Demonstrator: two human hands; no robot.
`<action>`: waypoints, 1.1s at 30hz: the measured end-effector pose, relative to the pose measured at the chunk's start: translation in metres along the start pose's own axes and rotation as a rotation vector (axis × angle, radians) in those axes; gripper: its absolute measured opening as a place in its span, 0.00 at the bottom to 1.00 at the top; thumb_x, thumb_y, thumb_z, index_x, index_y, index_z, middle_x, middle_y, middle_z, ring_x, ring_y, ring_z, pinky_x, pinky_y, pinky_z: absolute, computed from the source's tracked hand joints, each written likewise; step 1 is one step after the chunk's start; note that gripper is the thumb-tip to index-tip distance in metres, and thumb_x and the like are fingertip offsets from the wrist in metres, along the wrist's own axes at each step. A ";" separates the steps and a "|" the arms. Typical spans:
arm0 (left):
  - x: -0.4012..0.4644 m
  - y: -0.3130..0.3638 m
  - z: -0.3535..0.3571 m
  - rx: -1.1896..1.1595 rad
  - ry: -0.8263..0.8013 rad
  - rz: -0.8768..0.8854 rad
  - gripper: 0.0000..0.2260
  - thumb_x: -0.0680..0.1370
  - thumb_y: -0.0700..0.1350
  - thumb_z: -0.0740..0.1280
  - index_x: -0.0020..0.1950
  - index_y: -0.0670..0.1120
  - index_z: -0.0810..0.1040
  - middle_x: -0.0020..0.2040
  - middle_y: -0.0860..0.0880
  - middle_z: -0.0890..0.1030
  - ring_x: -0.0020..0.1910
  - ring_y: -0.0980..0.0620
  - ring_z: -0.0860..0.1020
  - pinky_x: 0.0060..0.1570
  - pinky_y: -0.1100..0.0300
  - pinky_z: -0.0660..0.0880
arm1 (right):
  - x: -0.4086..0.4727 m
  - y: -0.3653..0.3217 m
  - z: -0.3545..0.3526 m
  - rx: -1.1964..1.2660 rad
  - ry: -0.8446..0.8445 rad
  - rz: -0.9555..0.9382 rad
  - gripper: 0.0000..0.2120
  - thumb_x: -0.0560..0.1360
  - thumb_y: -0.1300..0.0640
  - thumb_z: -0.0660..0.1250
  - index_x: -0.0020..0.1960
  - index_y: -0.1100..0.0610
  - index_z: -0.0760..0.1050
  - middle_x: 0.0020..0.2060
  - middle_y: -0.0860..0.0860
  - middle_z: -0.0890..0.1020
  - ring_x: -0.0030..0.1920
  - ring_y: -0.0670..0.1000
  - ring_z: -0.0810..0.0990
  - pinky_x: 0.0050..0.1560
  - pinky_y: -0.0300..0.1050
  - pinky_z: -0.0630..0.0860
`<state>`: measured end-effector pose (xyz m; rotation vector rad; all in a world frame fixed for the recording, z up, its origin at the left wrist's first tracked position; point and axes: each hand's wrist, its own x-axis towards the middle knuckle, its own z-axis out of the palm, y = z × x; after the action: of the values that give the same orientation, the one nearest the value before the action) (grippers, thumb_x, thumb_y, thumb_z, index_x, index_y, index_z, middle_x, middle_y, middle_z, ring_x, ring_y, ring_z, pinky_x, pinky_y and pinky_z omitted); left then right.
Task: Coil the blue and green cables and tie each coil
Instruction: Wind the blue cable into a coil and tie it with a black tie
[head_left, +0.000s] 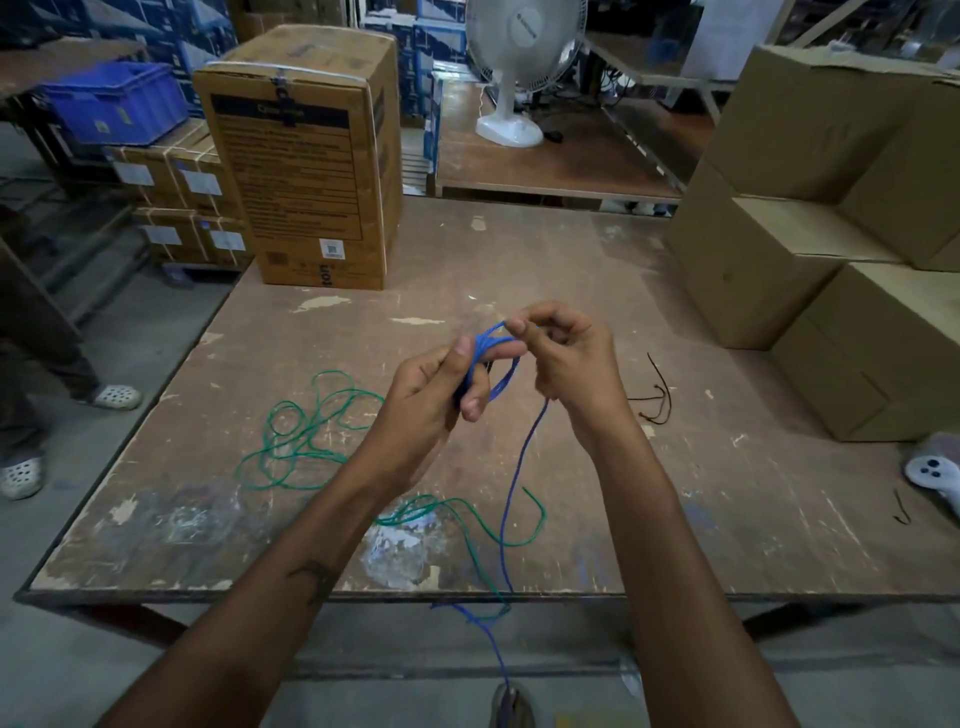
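My left hand (436, 389) holds a small coil of the blue cable (511, 493) wrapped round its fingers, raised above the table. My right hand (566, 358) pinches the blue cable at the top of that coil. The rest of the blue cable hangs down from the coil, crosses the table's front edge and drops toward the floor. The green cable (306, 431) lies loose and tangled on the wooden table (727, 519), left of my hands, with one strand running under my left forearm to the front edge.
Thin dark ties (657, 400) lie on the table right of my hands, another (901, 506) near the right edge. A tall cardboard box (311, 171) stands at the back left, stacked boxes (831, 260) at the right. A person's feet (21, 475) stand left of the table.
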<state>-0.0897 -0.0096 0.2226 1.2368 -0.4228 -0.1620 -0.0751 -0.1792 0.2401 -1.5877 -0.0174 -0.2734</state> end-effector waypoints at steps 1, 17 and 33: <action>0.003 0.005 0.002 -0.046 0.023 0.011 0.25 0.89 0.46 0.52 0.64 0.24 0.75 0.30 0.50 0.72 0.32 0.55 0.68 0.40 0.60 0.65 | -0.002 0.011 0.003 0.045 -0.061 0.015 0.06 0.83 0.60 0.69 0.50 0.54 0.85 0.31 0.47 0.78 0.24 0.47 0.66 0.24 0.39 0.64; 0.058 0.001 -0.018 0.794 0.077 0.359 0.14 0.89 0.46 0.58 0.61 0.44 0.83 0.48 0.50 0.85 0.48 0.51 0.82 0.53 0.52 0.79 | -0.109 0.009 0.021 -0.008 -0.189 0.046 0.10 0.85 0.48 0.62 0.62 0.42 0.79 0.31 0.45 0.68 0.29 0.46 0.64 0.31 0.44 0.64; 0.004 -0.004 -0.030 0.603 -0.112 0.134 0.20 0.89 0.46 0.54 0.45 0.54 0.83 0.37 0.50 0.82 0.37 0.42 0.78 0.43 0.53 0.73 | 0.018 -0.049 -0.023 0.219 0.192 -0.051 0.13 0.89 0.54 0.58 0.50 0.55 0.77 0.32 0.46 0.70 0.24 0.42 0.57 0.25 0.35 0.52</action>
<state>-0.0738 0.0146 0.2122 1.7892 -0.6806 0.0173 -0.0705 -0.2028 0.2922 -1.3393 0.0595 -0.4483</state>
